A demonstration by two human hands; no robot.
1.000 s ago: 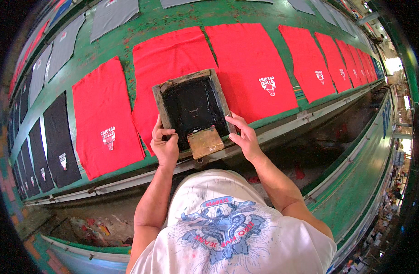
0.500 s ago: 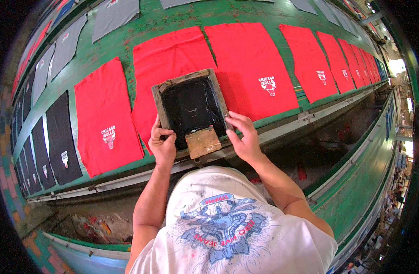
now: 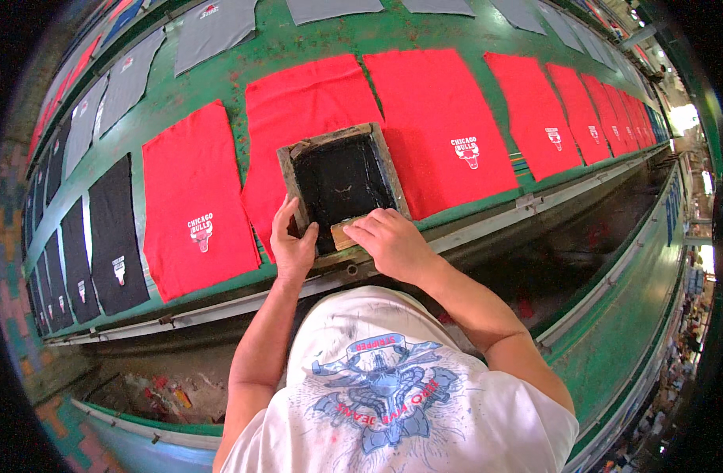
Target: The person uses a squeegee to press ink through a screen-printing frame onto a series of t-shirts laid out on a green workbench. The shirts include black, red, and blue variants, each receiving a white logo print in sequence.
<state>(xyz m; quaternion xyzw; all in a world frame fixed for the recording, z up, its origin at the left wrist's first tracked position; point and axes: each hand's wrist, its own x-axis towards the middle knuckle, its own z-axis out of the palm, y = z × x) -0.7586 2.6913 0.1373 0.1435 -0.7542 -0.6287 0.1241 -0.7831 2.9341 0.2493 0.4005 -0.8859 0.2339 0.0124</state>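
A small wooden screen frame (image 3: pixel 335 134) with dark ink inside lies on a red fabric panel (image 3: pixel 302 94) near the front edge of a long green table (image 3: pixel 298 41). My left hand (image 3: pixel 292 244) grips the frame's lower left side, thumb and fingers curled on it. Inside the frame's lower right, my right hand (image 3: pixel 397 248) is closed on a tan wooden squeegee (image 3: pixel 346 236), fingers over its top. Printed red panels (image 3: pixel 439 118) lie on either side of the frame.
Black panels (image 3: pixel 111 213) and more red ones (image 3: pixel 527 102) continue along the table, with grey panels (image 3: pixel 330 9) along the back. A metal rail (image 3: pixel 180 319) borders the near edge. Below it is a dark trough (image 3: pixel 559 260), and at right another green table edge (image 3: pixel 614 331).
My right hand has left the frame's right side, moved leftward and taken hold of the squeegee. The frame and my left hand sit slightly right in the view, as do the nearby panels.
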